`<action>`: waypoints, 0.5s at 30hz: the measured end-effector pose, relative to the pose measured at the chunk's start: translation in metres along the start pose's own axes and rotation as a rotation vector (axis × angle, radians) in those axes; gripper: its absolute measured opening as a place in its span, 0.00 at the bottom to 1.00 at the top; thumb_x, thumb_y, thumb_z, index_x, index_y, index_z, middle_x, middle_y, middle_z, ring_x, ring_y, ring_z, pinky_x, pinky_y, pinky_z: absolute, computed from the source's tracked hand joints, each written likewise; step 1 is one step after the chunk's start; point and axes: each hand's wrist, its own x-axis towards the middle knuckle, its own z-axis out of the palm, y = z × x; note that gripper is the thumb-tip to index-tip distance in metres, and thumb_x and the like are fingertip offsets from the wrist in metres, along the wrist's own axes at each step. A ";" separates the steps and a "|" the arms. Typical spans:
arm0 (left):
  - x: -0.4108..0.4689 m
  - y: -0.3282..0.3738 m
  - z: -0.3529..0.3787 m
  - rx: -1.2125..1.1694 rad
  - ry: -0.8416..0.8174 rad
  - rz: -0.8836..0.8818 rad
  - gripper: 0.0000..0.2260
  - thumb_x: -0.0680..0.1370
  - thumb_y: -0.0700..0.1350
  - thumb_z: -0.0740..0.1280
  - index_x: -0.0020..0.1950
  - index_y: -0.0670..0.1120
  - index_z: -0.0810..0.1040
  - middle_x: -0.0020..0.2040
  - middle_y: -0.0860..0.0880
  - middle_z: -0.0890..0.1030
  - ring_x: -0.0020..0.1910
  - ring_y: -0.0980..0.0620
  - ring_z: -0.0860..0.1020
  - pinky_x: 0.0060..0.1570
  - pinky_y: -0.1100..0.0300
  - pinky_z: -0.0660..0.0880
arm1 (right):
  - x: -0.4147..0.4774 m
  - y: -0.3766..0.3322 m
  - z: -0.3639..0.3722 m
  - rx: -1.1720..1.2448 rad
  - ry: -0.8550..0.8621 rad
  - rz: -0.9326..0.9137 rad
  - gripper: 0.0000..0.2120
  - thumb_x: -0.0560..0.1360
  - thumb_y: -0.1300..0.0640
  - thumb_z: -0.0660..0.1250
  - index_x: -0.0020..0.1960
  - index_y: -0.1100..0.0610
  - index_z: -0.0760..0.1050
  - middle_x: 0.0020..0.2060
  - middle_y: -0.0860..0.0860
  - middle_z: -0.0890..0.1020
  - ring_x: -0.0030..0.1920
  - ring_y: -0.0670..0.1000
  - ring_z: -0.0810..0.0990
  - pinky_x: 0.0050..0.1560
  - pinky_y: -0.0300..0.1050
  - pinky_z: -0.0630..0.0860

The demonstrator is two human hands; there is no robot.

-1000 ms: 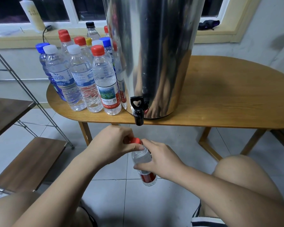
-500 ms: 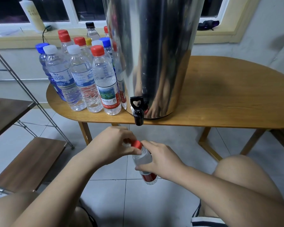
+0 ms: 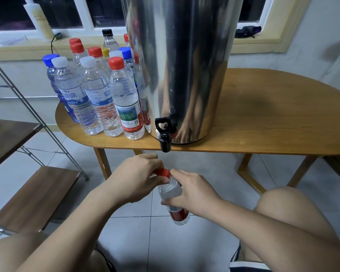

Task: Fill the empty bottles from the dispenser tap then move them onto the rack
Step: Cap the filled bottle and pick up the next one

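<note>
A clear plastic bottle [image 3: 171,190] with a red label hangs below the table edge, under the black tap [image 3: 164,134] of the steel dispenser [image 3: 181,65]. My right hand [image 3: 190,191] grips the bottle's body. My left hand [image 3: 137,175] pinches its red cap [image 3: 163,172] on the neck. Several capped bottles [image 3: 98,91] stand in a cluster on the wooden table [image 3: 263,118], left of the dispenser. The rack [image 3: 33,193] with wooden shelves stands at the left.
Table legs [image 3: 101,163] stand just behind the hands. My knee [image 3: 294,209] is at the lower right. A white bottle [image 3: 39,18] and a dark cloth [image 3: 247,31] lie on the window sill. The floor is grey tile.
The bottle has tilted a little and its cap has shifted slightly right and down. My left hand's fingers have turned around the cap. Right hand keeps its grip.
</note>
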 end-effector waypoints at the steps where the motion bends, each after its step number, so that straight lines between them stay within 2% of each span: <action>1: 0.000 0.001 0.001 -0.008 0.016 0.000 0.14 0.80 0.63 0.70 0.54 0.53 0.83 0.48 0.57 0.76 0.45 0.55 0.76 0.43 0.54 0.77 | 0.000 0.000 -0.001 0.022 0.011 0.001 0.25 0.68 0.33 0.79 0.55 0.41 0.70 0.48 0.41 0.79 0.51 0.48 0.79 0.51 0.52 0.81; 5: -0.003 0.002 0.002 -0.168 0.127 -0.009 0.15 0.78 0.65 0.72 0.55 0.55 0.83 0.48 0.59 0.78 0.47 0.57 0.78 0.45 0.58 0.77 | 0.000 -0.002 -0.008 0.140 0.064 0.003 0.27 0.66 0.36 0.79 0.61 0.39 0.74 0.51 0.40 0.81 0.52 0.46 0.80 0.52 0.54 0.82; 7: -0.005 0.001 -0.001 -0.290 0.146 -0.022 0.16 0.76 0.67 0.72 0.54 0.56 0.83 0.48 0.60 0.80 0.49 0.57 0.80 0.46 0.61 0.76 | -0.002 -0.006 -0.013 0.160 0.078 0.002 0.30 0.66 0.36 0.79 0.64 0.39 0.74 0.53 0.40 0.81 0.54 0.46 0.81 0.54 0.54 0.82; 10: -0.011 -0.001 -0.007 -0.457 0.139 -0.030 0.17 0.74 0.68 0.74 0.54 0.58 0.83 0.49 0.60 0.83 0.51 0.55 0.82 0.45 0.65 0.75 | -0.005 -0.014 -0.020 0.201 0.098 -0.012 0.29 0.67 0.36 0.79 0.65 0.39 0.75 0.55 0.40 0.82 0.56 0.46 0.81 0.55 0.54 0.82; 13: -0.024 -0.011 -0.015 -0.574 0.035 -0.067 0.23 0.72 0.69 0.78 0.60 0.59 0.81 0.55 0.59 0.85 0.56 0.54 0.83 0.50 0.58 0.79 | -0.008 -0.027 -0.025 0.231 0.118 -0.056 0.29 0.68 0.38 0.81 0.65 0.38 0.76 0.56 0.40 0.82 0.56 0.45 0.82 0.56 0.53 0.82; 15: -0.033 -0.018 -0.022 -0.614 -0.059 -0.084 0.30 0.69 0.68 0.81 0.66 0.59 0.78 0.60 0.58 0.84 0.60 0.53 0.82 0.58 0.50 0.81 | -0.009 -0.039 -0.030 0.254 0.134 -0.080 0.28 0.69 0.40 0.82 0.65 0.39 0.76 0.56 0.40 0.83 0.56 0.45 0.82 0.56 0.54 0.82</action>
